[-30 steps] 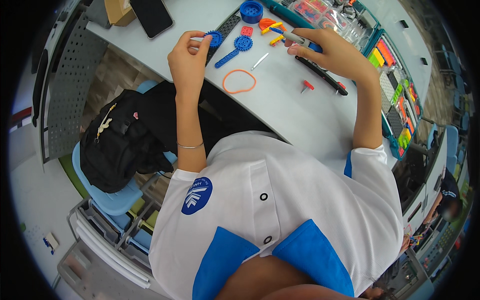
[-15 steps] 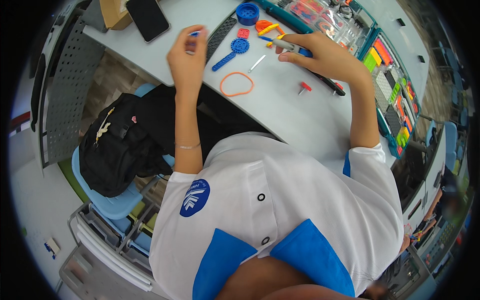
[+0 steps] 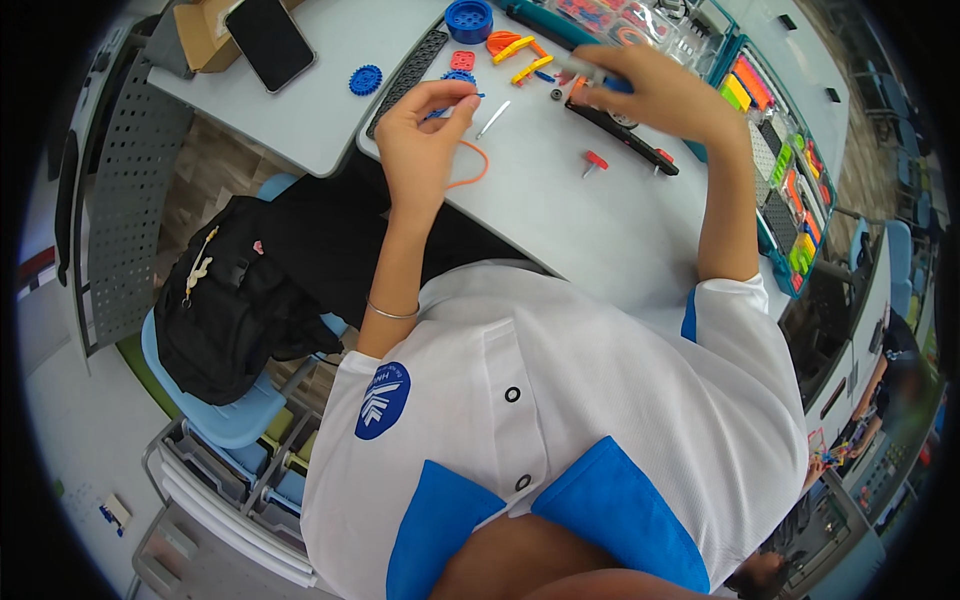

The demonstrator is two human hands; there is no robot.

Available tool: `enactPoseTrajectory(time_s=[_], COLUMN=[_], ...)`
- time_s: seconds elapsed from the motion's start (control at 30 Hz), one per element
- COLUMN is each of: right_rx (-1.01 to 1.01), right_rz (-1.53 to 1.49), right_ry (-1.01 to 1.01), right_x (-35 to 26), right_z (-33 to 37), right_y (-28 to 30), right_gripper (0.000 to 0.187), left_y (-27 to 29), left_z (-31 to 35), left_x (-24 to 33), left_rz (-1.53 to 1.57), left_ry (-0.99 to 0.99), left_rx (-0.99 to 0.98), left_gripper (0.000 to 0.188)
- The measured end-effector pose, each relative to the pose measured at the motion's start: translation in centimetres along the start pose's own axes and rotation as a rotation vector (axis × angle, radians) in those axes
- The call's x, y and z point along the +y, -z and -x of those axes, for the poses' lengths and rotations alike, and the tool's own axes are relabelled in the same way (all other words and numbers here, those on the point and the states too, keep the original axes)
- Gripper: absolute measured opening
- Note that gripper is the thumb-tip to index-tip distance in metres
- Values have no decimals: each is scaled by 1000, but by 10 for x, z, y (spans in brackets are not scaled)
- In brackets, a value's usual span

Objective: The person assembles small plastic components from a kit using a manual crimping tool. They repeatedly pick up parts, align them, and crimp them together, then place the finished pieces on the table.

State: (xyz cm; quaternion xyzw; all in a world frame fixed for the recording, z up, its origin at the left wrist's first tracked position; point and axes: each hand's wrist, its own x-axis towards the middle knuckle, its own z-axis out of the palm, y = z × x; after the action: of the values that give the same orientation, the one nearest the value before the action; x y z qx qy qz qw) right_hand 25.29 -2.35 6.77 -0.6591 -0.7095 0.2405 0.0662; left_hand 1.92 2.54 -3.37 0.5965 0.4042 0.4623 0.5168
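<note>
A thin blue rod (image 3: 462, 98) is pinched between the fingertips of the left hand (image 3: 425, 140), raised just above an orange rubber band (image 3: 470, 165) on the grey surface (image 3: 590, 215). A grey rod (image 3: 575, 66) is gripped by the closed right hand (image 3: 655, 95).

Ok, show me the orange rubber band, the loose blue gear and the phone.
orange rubber band (image 3: 476, 168): head view, on the loop's right curve beside the left hand.
blue gear (image 3: 366, 80): head view, on its hub.
phone (image 3: 266, 42): head view, on the middle of its dark screen.
</note>
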Motion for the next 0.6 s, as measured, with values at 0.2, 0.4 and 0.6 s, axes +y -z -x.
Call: enactPoseTrajectory(time_s=[0.2, 0.4, 0.6], right_rx=[273, 78, -5], right_rz=[129, 53, 80], right_ry=[159, 6, -14], right_x=[41, 36, 44], right_z=[-16, -30, -38], right_y=[-21, -31, -46], right_gripper=[29, 33, 44], left_y=[-38, -64, -70], left_z=[-4, -4, -10], left_x=[-14, -16, -24], left_rz=[-249, -365, -570], left_ry=[-265, -340, -488], left_rx=[-105, -141, -126], left_gripper=[15, 14, 12])
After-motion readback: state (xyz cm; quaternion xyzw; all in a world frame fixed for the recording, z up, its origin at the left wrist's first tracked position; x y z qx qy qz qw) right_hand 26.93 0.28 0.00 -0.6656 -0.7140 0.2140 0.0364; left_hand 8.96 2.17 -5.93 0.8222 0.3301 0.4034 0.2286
